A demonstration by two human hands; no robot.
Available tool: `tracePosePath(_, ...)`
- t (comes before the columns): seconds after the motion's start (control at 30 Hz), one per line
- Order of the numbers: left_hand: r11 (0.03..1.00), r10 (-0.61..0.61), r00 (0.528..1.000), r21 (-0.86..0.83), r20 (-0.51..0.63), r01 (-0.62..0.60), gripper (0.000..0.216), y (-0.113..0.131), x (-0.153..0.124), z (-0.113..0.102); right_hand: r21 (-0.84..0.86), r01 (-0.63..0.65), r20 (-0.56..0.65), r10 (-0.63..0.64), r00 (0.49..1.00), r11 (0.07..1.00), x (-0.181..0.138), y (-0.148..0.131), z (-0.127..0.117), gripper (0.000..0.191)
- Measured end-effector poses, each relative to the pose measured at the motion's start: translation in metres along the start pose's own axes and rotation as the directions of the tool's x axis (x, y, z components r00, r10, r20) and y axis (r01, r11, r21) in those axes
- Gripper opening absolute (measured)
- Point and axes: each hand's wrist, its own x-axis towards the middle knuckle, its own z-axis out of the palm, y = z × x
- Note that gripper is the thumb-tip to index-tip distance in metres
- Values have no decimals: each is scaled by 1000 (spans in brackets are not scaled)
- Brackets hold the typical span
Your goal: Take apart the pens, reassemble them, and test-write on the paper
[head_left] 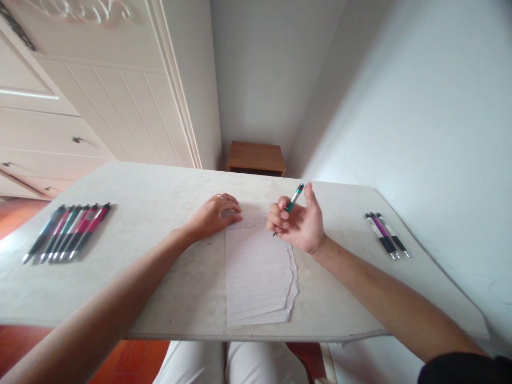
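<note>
My right hand is raised just above the upper right of the paper, palm turned up and thumb sticking out. Its curled fingers hold a green and silver pen, the clicker end pointing up and away and the dark tip showing below the fingers. My left hand lies on the table at the upper left edge of the paper, fingers loosely bent and apart, a ring on one of them. Under both hands is a stack of lined paper sheets with torn right edges. Some handwriting shows on its top lines.
Several pens with pink, green and teal barrels lie side by side at the left of the white table. Three white and purple pens lie at the right, near the wall. A brown wooden cabinet stands beyond the far edge.
</note>
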Motion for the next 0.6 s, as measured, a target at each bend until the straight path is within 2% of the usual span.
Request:
tracePosePath(0.1,1000,-13,1000,4,3,13,25,0,0,0,5,-20,86,19,996,1000,-2,-4,0,64)
tracePosePath(0.23,1000,-23,1000,12,-4,23,26,0,-1,0,-3,-28,133,28,991,1000,-6,-5,3,70)
tracePosePath(0.47,999,-24,1000,35,7,24,30,-2,-1,0,-97,-77,8,78,997,992,-3,-2,4,72)
tracePosePath(0.6,999,-24,1000,44,3,24,33,-2,0,0,-166,-24,-91,9,996,986,1,-10,-1,66)
